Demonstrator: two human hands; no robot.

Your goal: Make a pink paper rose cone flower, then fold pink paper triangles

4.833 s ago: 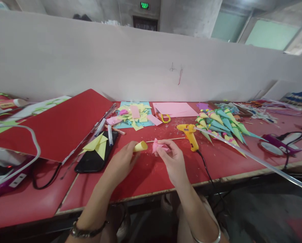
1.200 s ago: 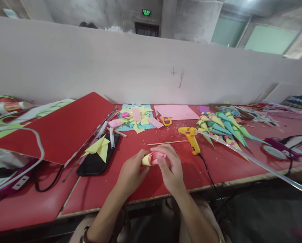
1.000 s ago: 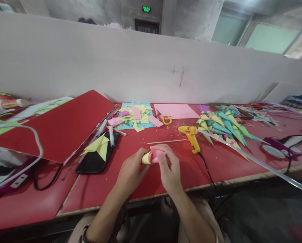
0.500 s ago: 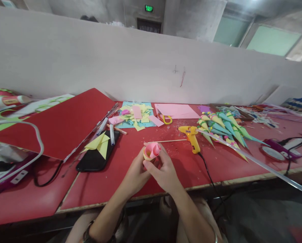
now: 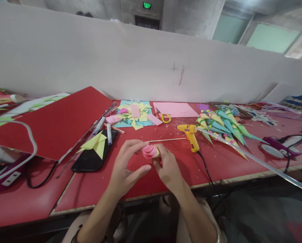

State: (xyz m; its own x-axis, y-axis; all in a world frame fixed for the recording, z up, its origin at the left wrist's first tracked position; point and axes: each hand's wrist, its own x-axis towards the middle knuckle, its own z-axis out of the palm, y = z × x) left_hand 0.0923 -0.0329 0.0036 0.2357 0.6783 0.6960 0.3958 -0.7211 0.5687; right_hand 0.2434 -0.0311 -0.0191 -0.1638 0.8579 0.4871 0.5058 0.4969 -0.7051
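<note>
A paper ice-cream cone with a pink rolled swirl (image 5: 149,152) lies tilted in my right hand (image 5: 167,165), its swirl pointing left. The fingers of that hand are closed round its pale yellow cone, most of which they hide. On the swirl side, my left hand (image 5: 127,168) is spread, thumb and fingers apart. Its fingertips come close to the swirl's upper edge; whether they touch I cannot tell. Beyond the hands a thin wooden stick (image 5: 167,139) lies on the red table (image 5: 140,185). To the right rests a yellow glue gun (image 5: 191,135) with a long clear glue stick.
At left are a black phone (image 5: 87,163) under folded yellow paper (image 5: 96,143), a marker (image 5: 109,134) and a red board (image 5: 62,125). Paper scraps (image 5: 134,113), yellow-handled scissors (image 5: 166,118) and pink sheets (image 5: 176,109) lie at the back. Several finished paper cones (image 5: 224,125) are piled right.
My left hand has let go of the paper cone and opened to the left. The cone has tipped, so its pink swirl now faces left, held in my right hand.
</note>
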